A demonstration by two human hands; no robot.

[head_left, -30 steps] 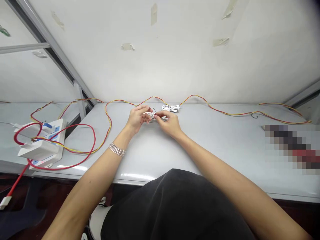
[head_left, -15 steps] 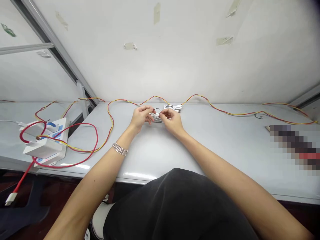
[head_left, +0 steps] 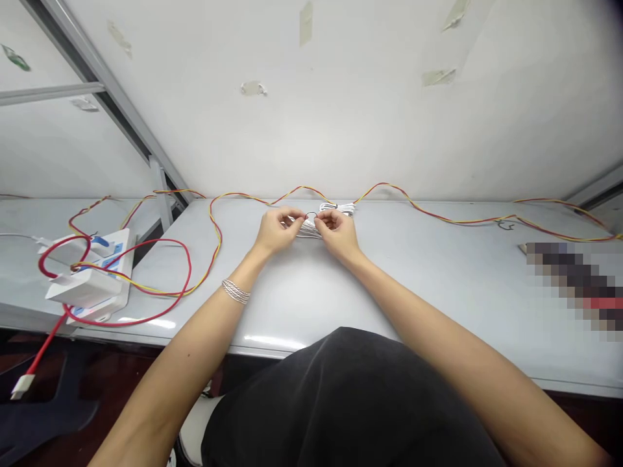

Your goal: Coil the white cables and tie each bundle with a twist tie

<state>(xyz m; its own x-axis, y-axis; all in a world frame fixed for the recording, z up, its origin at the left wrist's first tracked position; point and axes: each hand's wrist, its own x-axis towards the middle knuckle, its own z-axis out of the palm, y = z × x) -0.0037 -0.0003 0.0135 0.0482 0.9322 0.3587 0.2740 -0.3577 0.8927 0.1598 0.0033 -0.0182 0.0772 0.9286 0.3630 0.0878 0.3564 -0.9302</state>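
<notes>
My left hand (head_left: 276, 231) and my right hand (head_left: 339, 235) meet near the far edge of the tabletop (head_left: 413, 279), both closed in a pinch on a small white cable bundle (head_left: 307, 227) that lies between them. The bundle is on or just above the surface; I cannot tell which. A thin black tie (head_left: 310, 215) loops up over the bundle's middle, right between my fingertips, and it is too small for me to tell which fingers pinch it.

Just behind my right hand lies a second white cable coil (head_left: 341, 208), flat on the tabletop close to the wall (head_left: 341, 130). A twisted red and yellow wire (head_left: 438, 220) snakes along the back edge behind both hands and runs off to either side. A silver bracelet (head_left: 236, 292) sits on my left wrist.

Well to my left, a white power strip (head_left: 90, 285) rests at the tabletop's corner, with a red cable (head_left: 187, 272) looping around it and hanging over the front edge.
</notes>
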